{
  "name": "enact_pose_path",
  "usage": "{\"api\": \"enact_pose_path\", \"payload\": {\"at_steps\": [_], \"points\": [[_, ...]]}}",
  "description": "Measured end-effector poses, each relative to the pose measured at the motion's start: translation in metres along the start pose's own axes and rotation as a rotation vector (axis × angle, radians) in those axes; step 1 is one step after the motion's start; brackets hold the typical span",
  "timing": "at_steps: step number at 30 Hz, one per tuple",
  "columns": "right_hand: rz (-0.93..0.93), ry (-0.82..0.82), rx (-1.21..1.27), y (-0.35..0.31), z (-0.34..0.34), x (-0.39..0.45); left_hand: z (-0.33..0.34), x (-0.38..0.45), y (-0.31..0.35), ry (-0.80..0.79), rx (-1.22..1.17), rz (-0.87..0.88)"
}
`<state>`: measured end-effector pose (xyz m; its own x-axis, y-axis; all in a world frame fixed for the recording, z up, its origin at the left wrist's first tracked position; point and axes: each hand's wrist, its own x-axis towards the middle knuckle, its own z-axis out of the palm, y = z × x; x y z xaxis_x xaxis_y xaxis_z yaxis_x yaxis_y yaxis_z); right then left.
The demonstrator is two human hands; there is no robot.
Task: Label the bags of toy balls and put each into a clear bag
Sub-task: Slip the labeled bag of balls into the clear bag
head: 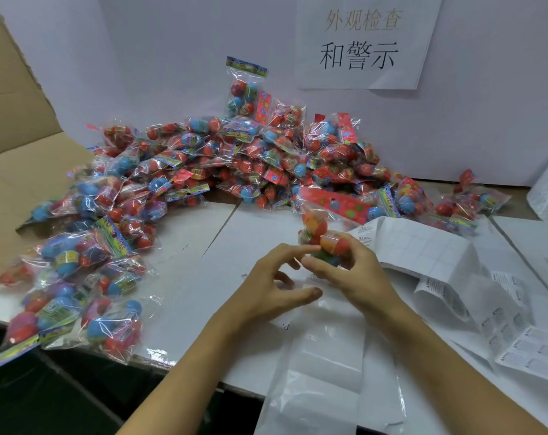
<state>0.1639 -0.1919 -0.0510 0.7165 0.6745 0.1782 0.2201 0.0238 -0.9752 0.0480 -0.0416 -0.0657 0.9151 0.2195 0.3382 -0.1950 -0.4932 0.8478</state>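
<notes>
Right now you are holding one bag (324,233) of toy balls just right of the frame's centre, lifted a little off the table (222,243). Your right hand (351,271) is curling round its lower end, fingers and thumb wrapped on the balls, while the red header card is pointing up and to the right toward the pile (235,158). So the bag's long axis is running from lower left to upper right, tilted rather than upright.

Your left hand (276,284) is sitting just beside it with fingers spread and loosely bent; the fingertips are reaching toward the bag, but whether they are pinching a label or only touching the film cannot be told, as that spot is blurred. Judging from the pose, you are steadying the bag with the right hand so the left can press a label on.

Below your hands a clear bag (326,372) is lying flat, probably kept near for the next step. Label sheets (423,249) are trailing along the right side within easy reach. The pile of bags is filling the middle and left, and a sign (360,42) is hanging at the upper right.
</notes>
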Motion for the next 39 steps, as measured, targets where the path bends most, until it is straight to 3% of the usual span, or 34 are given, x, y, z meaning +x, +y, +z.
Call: {"api": "enact_pose_path", "payload": {"at_steps": [4,7,9,11,13,19,24,39], "points": [[0.079,0.036,0.168,-0.004,-0.005,0.004,0.002,0.002,0.004,0.199,0.016,-0.004],[0.144,-0.045,0.292,-0.009,-0.009,0.006,-0.002,0.005,0.005,0.3,-0.203,-0.159],[0.163,-0.082,0.327,-0.011,-0.01,0.006,-0.005,0.006,0.006,0.254,-0.499,-0.308],[0.171,-0.111,0.349,-0.012,-0.01,0.005,-0.005,0.007,0.008,0.149,-0.647,-0.371],[0.173,-0.132,0.317,-0.012,-0.012,0.005,-0.004,0.006,0.007,0.072,-0.619,-0.351],[0.117,-0.188,0.254,-0.008,-0.01,0.003,-0.003,0.002,0.012,0.066,-0.57,-0.326],[0.09,-0.189,0.024,-0.008,-0.014,0.002,-0.006,0.003,0.014,0.061,-0.506,-0.31],[0.146,-0.508,0.239,-0.026,-0.043,0.005,-0.012,0.001,0.023,-0.085,-0.659,-0.291]]}}
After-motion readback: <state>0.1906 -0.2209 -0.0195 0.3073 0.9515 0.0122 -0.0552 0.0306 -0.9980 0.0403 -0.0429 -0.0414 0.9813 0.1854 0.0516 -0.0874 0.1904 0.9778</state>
